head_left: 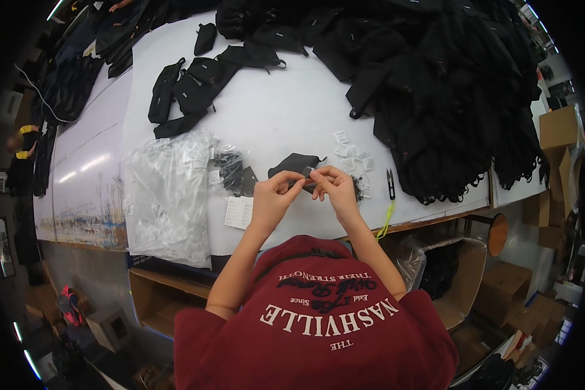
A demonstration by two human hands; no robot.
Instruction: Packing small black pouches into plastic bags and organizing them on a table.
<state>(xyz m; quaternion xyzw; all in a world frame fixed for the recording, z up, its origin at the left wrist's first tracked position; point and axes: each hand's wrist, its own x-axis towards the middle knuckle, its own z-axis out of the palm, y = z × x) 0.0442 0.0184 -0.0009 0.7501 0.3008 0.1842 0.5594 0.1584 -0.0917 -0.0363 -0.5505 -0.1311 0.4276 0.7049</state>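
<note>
My left hand [281,190] and my right hand [333,187] meet over the near part of the table, fingers pinched. Between their fingertips is a small dark tag-like piece [309,171], too small to make out fully. Just behind it lies a black fabric pouch [291,163], partly hidden by my fingers. Left of my left hand are dark tags [247,181] and a bunch of thin black cords [229,168]. A white printed sheet [238,212] lies nearer me. Small white packets [352,153] are spread beyond my right hand.
A large clear plastic bag [169,195] of white packets covers the table's left front. Black thread snips [390,184] with a yellow-green cord lie at right. Black pouches [201,81] sit farther back, beside a big black heap [448,97]. An open carton [458,279] stands below the table edge.
</note>
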